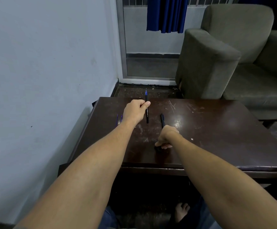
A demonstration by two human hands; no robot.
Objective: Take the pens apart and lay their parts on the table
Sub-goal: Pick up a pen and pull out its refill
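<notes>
My left hand [136, 110] grips a black pen [147, 113] with a blue tip pointing away from me, held just above the dark wooden table [209, 129]. My right hand [166, 137] is closed low on the table near the front, its fingers on a small black pen part [158, 148]. A second black pen piece [162, 119] lies on the table just beyond my right hand. Two thin blue refills [119, 119] lie side by side on the table left of my left wrist.
A grey-blue wall [43, 71] runs along the table's left side. A grey armchair [233, 60] stands beyond the far right corner. The tabletop is scratched, with bare surface on the right half. A glass door with a blue curtain [166, 15] is straight ahead.
</notes>
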